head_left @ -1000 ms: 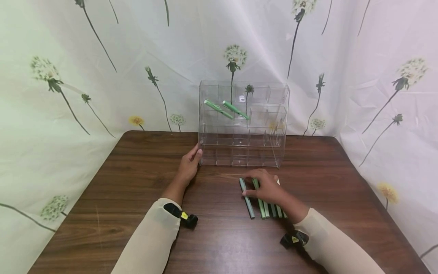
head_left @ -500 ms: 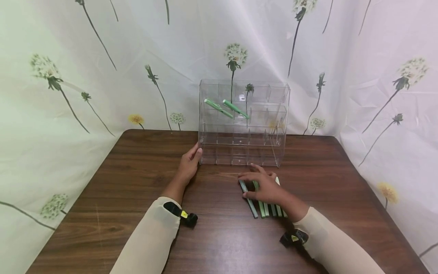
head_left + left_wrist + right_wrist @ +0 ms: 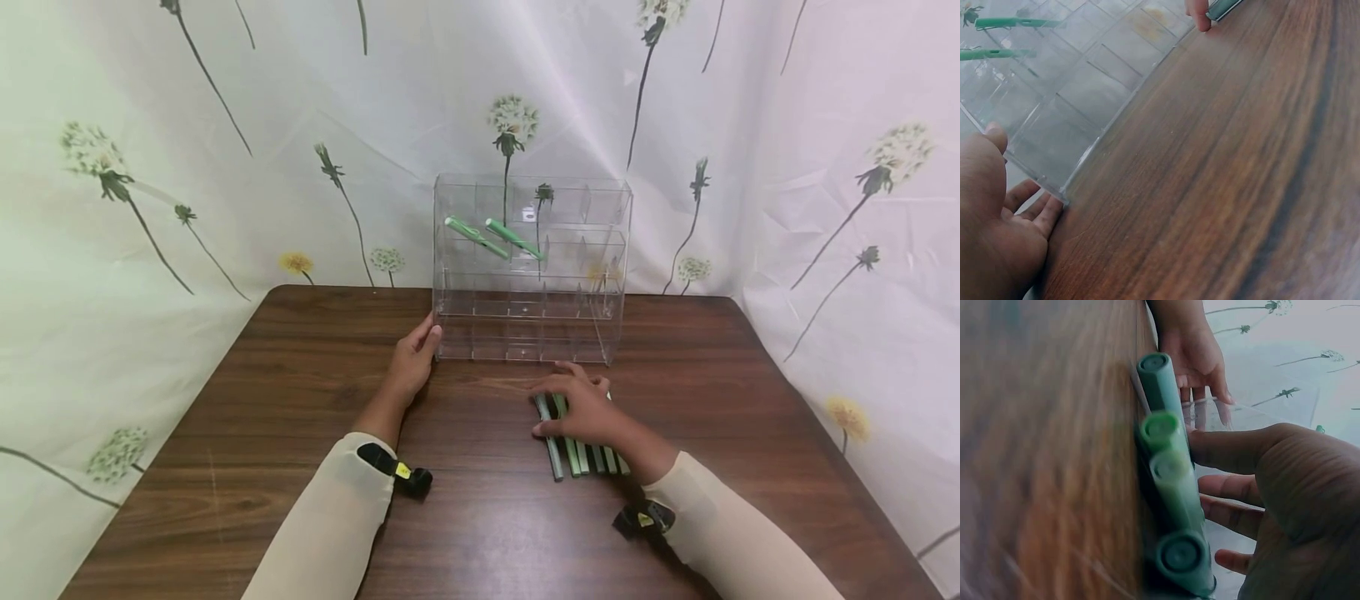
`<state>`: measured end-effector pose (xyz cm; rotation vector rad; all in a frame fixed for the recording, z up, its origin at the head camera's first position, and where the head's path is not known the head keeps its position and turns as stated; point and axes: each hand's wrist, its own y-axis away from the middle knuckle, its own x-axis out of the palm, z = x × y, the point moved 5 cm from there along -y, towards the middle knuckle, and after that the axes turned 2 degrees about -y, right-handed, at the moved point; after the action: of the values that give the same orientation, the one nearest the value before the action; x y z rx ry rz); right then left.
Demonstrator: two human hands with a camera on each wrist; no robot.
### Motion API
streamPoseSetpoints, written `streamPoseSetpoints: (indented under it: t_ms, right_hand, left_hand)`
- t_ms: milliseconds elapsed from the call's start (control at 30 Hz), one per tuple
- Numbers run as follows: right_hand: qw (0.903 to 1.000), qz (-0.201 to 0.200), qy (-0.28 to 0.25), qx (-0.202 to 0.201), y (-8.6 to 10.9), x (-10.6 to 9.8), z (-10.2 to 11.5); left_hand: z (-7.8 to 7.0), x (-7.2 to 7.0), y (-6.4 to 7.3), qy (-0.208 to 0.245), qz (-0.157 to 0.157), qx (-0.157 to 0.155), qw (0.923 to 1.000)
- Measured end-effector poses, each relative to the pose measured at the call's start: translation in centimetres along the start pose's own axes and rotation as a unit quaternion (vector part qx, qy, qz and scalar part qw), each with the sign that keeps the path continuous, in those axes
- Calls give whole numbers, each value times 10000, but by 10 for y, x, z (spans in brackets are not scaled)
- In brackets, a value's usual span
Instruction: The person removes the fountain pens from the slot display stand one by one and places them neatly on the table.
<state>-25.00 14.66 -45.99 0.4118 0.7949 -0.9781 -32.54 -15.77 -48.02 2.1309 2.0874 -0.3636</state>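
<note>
A clear, tiered acrylic rack (image 3: pixel 525 333) with small compartments stands at the back of the table. Two light green pens (image 3: pixel 474 236) lean in one of its upper tiers, at the left. My left hand (image 3: pixel 412 362) holds the rack's lower left side, thumb at the front edge and fingers behind it in the left wrist view. Several green pens (image 3: pixel 1175 487) lie side by side on the table before the rack. Over them arches my right hand (image 3: pixel 585 408), fingers spread, with thumb and forefinger against the leftmost grey-green pen (image 3: pixel 554 458).
The brown wooden table (image 3: pixel 480 533) has a cloth printed with dandelions (image 3: pixel 225 108) hanging behind it and along its sides. A black camera strap (image 3: pixel 397 471) sits on each sleeved wrist.
The leftmost pen has turned and slid slightly right, closer to the other pens, under my right hand. Two right fingertips have moved forward a little. My left hand stays on the rack.
</note>
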Motion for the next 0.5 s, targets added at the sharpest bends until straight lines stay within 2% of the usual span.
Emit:
streamPoseSetpoints:
  t_ms: [233,500]
  right_hand:
    - [9993,-80,103,359,1,-6,-1]
    - [9982,-171,-21,570,1,-8,-5]
  left_hand:
    - [0,0,0,36,-31,-23,10000]
    - [1,0,-1,20,-14,-33,10000]
